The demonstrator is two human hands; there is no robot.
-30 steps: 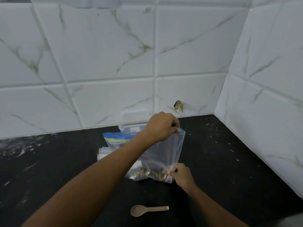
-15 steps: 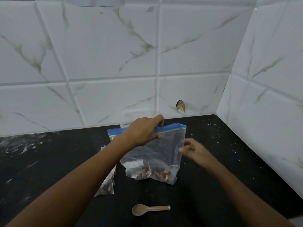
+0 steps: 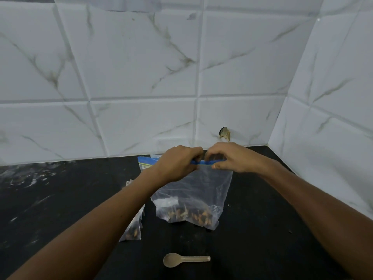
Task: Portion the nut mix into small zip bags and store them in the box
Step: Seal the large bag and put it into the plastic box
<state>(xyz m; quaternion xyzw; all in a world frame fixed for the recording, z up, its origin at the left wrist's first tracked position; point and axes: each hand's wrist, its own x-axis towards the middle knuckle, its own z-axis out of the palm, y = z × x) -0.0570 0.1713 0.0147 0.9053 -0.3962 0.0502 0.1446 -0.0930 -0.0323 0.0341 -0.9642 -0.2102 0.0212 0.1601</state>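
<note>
- The large zip bag [image 3: 203,190] stood upright mid-counter, its blue zip strip [image 3: 205,162] running left to right, nuts [image 3: 189,215] in its bottom.
- The black counter [image 3: 272,229] ended at tiled walls behind and right, with open surface left.
- The left hand [image 3: 179,164] and right hand [image 3: 232,158] each pinched the strip.
- A small filled bag [image 3: 133,231] lay left.
- A spoon [image 3: 185,259] lay nearer, handle pointing right.

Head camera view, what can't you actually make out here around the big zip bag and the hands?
- Big zip bag, head view: both hands, left and right, cover much of its blue zip strip, so whether it is sealed is unclear.
- Small bag of nuts: the left forearm hides its top.
- Blue-labelled packet: behind the left hand, print too small to read.
- Storage box: not in frame.
</note>
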